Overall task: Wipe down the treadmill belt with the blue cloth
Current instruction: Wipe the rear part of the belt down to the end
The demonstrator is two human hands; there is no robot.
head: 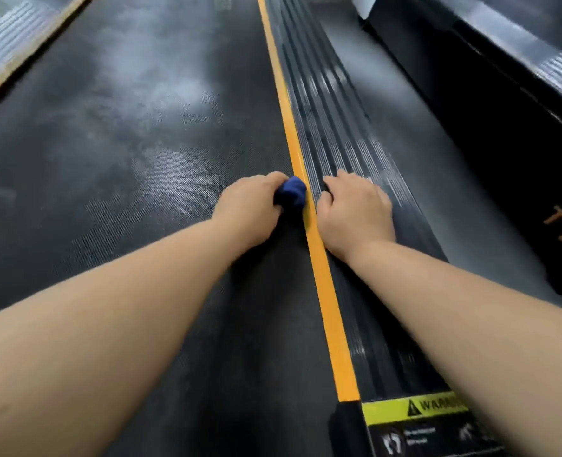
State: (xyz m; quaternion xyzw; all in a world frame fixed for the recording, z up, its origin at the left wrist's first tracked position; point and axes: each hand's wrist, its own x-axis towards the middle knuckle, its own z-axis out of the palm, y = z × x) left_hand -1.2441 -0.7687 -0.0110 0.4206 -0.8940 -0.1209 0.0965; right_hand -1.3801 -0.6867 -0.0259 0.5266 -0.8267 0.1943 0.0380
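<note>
1. The blue cloth (291, 192) is bunched into a small ball at the right edge of the treadmill belt (124, 153), just beside the orange stripe (329, 308) that borders the belt.
2. The left hand (250, 209) holds it. The grip is closed around the cloth, with the fingers curled over the bundle, and only the front part of the cloth shows past the knuckles. The cloth seems to touch the belt, but the contact itself is hidden under the hand.
3. The right hand (355, 212) lies on the ribbed side rail (332, 127), on the other side of the stripe. Its grip is released: the fingers rest on the ribs and hold nothing. I judge that this hand supports the body.
4. The cloth is soft and light, and it will take any shape. As a ball it meets only a narrow part of the belt. Flattened under the palm, it would probably cover more.
5. The belt has a rough woven texture, so the cloth should drag a little rather than slip. Firm downward pressure is likely needed, and the belt may shift under a strong push.
6. Pale dusty patches (174, 90) lie further up the middle of the belt, well apart from the cloth. From this I judge that much of the wiping is not yet done.
7. A yellow warning label (414, 409) sits at the near end of the rail.
</note>
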